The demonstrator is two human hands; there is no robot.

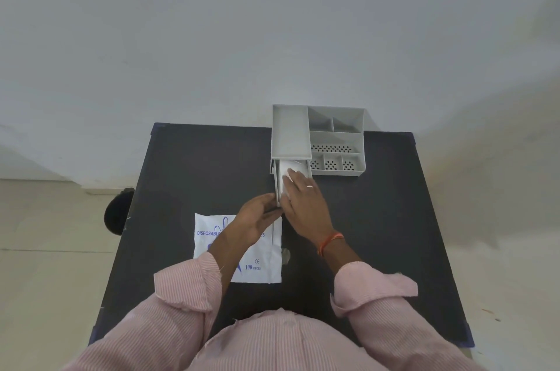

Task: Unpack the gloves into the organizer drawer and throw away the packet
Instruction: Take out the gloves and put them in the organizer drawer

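A grey desk organizer (336, 140) stands at the far middle of the black table. Its drawer (277, 186) is pulled out toward me, with white gloves (288, 169) lying inside. My right hand (303, 198) rests flat on top of the gloves in the drawer, fingers spread. My left hand (257, 216) grips the drawer's front left corner. The white glove packet (260, 264) with blue print lies flat on the table near me, partly under my left forearm.
The black table (188, 177) stands against a pale wall. A dark round bin (116, 210) sits on the floor beside the table's left edge. A small crumpled scrap (285, 255) lies just right of the packet.
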